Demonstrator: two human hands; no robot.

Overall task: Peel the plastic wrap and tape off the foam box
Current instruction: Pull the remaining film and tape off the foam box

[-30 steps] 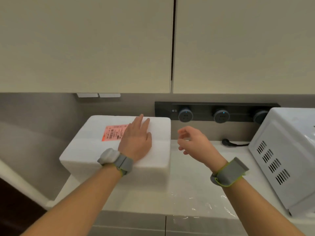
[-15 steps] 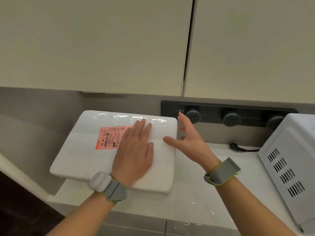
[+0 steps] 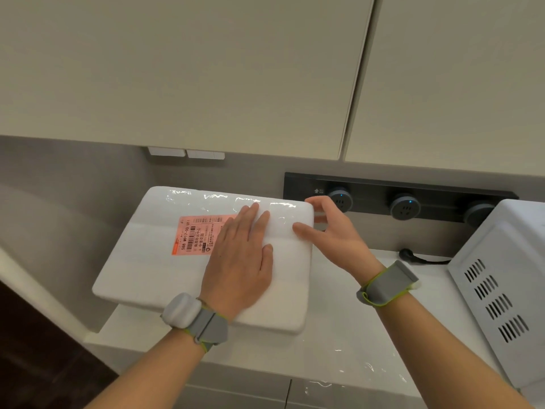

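With left hand (image 3: pixel 239 261), fingers straight, pressing flat on the white rectangular foam box (image 3: pixel 153 267) sheathed in clear plastic wrap (image 3: pixel 215 197), on the pale countertop (image 3: pixel 339 349). With right hand (image 3: pixel 333 237), clasping its far right corner, thumb on top.

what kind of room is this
Most likely a home kitchen: wall cabinets above a pale countertop bearing the foam box, a socket track behind it, and a white vented appliance, perhaps a microwave, at the right.
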